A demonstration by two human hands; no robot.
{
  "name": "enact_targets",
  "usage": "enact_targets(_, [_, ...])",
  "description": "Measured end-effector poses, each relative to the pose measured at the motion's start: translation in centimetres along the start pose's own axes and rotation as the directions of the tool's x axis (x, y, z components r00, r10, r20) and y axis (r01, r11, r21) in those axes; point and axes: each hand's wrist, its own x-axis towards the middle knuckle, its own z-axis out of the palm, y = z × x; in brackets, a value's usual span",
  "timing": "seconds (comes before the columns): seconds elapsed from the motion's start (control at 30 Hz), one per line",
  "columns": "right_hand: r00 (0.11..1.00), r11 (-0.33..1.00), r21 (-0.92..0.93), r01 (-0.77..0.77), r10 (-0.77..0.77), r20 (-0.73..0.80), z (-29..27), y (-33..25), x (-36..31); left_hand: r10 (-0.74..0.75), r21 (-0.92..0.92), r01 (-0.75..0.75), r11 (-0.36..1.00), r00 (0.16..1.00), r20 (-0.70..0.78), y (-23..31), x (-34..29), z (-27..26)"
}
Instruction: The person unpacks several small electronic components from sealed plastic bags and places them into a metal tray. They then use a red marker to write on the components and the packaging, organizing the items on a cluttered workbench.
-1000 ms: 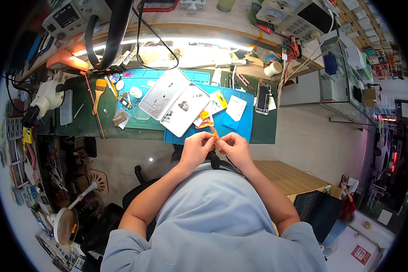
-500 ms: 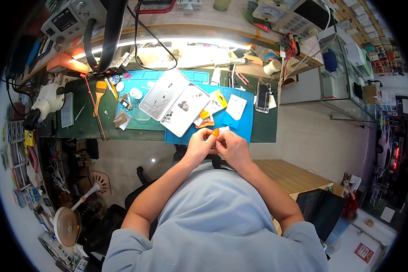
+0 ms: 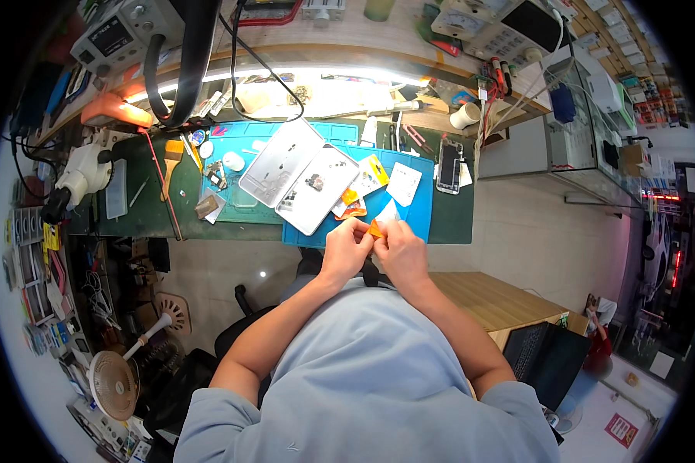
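Note:
Close to my body, at the front edge of the blue mat [image 3: 422, 185], my left hand [image 3: 346, 248] and my right hand [image 3: 401, 251] pinch a small orange-and-white packet [image 3: 376, 229] between them. Its white end sticks up beside my right fingers; whatever it contains is hidden. Just beyond my hands lie another orange packet [image 3: 352, 209], a yellow-and-white packet [image 3: 374, 174] and a white card [image 3: 403, 184]. To their left an opened white metal case [image 3: 300, 217] holds small dark parts, too tiny to name.
A disassembled phone [image 3: 449, 167] rests right of the mat. On the left are a brush [image 3: 171, 160], a white round bottle [image 3: 233, 161] and a microscope [image 3: 85, 171]. A black lamp arm [image 3: 194, 62] and cable hang over the bench. A wooden cabinet [image 3: 486, 297] stands at my right.
The packet has turned between my fingers, and its white end now points up and away. My hands have shifted slightly, with the fingers still closed on it.

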Motion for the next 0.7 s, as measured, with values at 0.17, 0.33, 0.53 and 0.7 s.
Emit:
enact_targets(0.17, [0.996,0.995,-0.064,0.072,-0.075,-0.054,-0.4,-0.4,0.2,-0.069,-0.024,0.069,0.997,0.998,-0.009,-0.7,0.1,0.3])
enact_targets(0.33, [0.990,0.990,0.011,0.144,-0.144,0.001,0.0,-0.7,0.3,-0.206,-0.490,0.284,0.824,0.956,0.208,-0.6,0.3,-0.2])
enact_targets(0.53, [0.985,0.912,0.381,-0.153,0.109,0.134,-1.2,-0.1,0.7,-0.217,-0.628,0.240,0.741,0.969,0.115,-3.0,0.8,-3.3])
enact_targets(0.7, [0.745,0.034,0.746,-0.665,-0.041,0.666,1.9,3.2,1.6,-0.161,-0.820,0.370,0.437,0.929,0.334,-1.9,-0.1,-5.9])
